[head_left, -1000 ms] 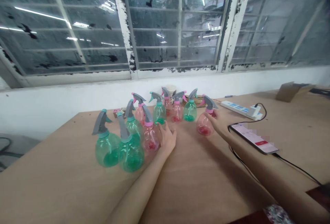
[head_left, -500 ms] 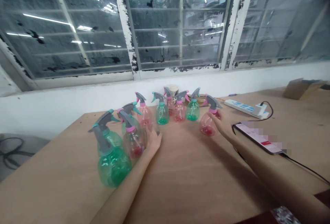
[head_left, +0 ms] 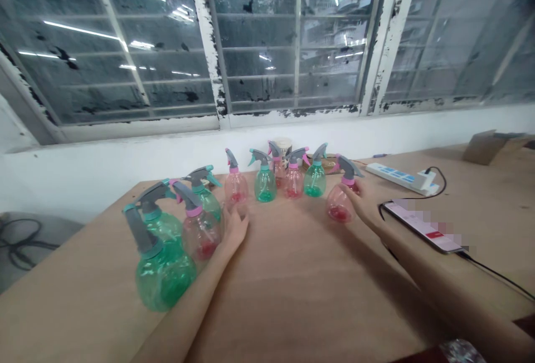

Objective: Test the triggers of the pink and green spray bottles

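Left hand point(head_left: 234, 229): fingers spread, pressing pink bottle point(head_left: 201, 236) against green bottle point(head_left: 164, 276).
Right hand point(head_left: 364, 206): fingers cupping other pink bottle point(head_left: 339, 206).

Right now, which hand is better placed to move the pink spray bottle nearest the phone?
Probably the right hand: it touches that pink spray bottle, while the left hand sits beside other bottles, farther off.
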Demonstrator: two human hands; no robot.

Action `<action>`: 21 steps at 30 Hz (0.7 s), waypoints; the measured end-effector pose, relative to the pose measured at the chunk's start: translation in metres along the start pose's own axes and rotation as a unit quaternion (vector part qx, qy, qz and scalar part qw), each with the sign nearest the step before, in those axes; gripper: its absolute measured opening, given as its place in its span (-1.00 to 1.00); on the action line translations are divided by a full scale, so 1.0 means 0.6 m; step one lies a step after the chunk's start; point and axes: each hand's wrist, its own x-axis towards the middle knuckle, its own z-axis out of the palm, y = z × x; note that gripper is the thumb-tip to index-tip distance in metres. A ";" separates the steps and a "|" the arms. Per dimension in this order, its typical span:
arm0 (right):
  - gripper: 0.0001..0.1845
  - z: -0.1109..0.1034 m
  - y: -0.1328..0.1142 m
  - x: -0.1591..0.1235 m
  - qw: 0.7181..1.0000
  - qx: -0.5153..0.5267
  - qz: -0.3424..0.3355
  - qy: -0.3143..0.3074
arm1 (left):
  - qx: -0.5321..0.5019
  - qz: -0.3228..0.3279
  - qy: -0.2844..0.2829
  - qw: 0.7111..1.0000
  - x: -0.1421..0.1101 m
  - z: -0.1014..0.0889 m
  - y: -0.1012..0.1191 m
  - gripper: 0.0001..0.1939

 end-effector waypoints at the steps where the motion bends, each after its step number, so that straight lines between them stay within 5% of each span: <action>1: -0.55 -0.001 -0.002 0.000 1.000 0.005 0.003 -0.005 | 0.003 0.000 0.000 1.000 0.003 -0.002 -0.006 -0.51; 12: -0.51 -0.006 -0.010 -0.002 0.999 0.024 0.019 -0.027 | 0.024 0.015 -0.011 1.000 0.033 -0.030 -0.055 -0.58; 21: -0.49 0.009 -0.097 -0.053 0.987 0.090 -0.014 -0.136 | 0.030 0.120 -0.083 0.989 -0.041 -0.029 0.016 -0.70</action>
